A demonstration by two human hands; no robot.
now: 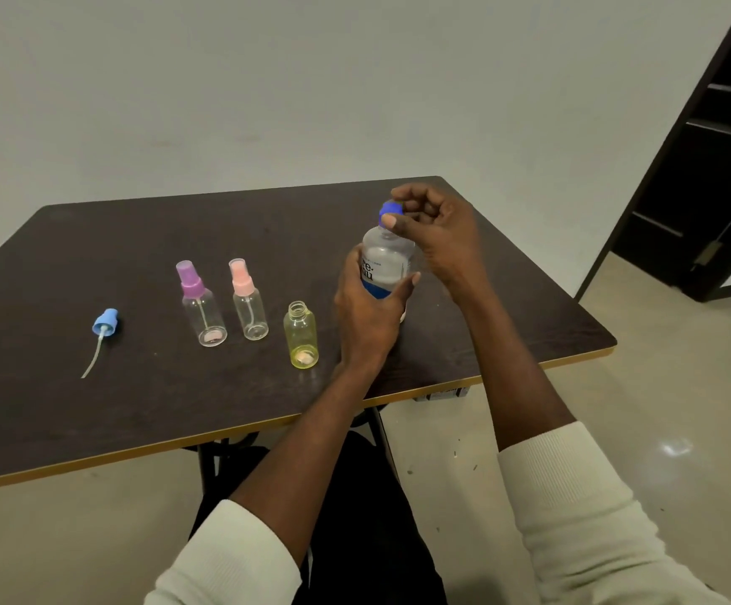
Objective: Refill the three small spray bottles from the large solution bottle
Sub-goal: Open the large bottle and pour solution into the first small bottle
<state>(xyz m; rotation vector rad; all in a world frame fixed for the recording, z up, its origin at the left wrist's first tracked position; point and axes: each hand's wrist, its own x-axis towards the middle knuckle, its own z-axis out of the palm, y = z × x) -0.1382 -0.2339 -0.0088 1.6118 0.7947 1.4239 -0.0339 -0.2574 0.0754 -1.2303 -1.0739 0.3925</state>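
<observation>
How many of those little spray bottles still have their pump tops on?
2. The purple-topped bottle and the pink-topped bottle stand side by side. The yellow bottle, right of them, is open; its blue pump top lies on the table's left side.

On the table (pixel 93 421) three small bottles stood upright in a row that slanted toward the near edge as it ran right: the leftmost bottle (pixel 204 314) with its sprayer on, the middle bottle (pixel 249 310) just to its right, also with a sprayer on, and the open bottle (pixel 301 336) right of that and nearer the edge. A loose sprayer head (pixel 104 325) lay well to the left of the row, its tube trailing toward the near edge. The large bottle (pixel 383 264) stood right of the open one, between the left hand (pixel 365 316) around its body and the right hand (pixel 433 229) at its cap (pixel 387 210)
</observation>
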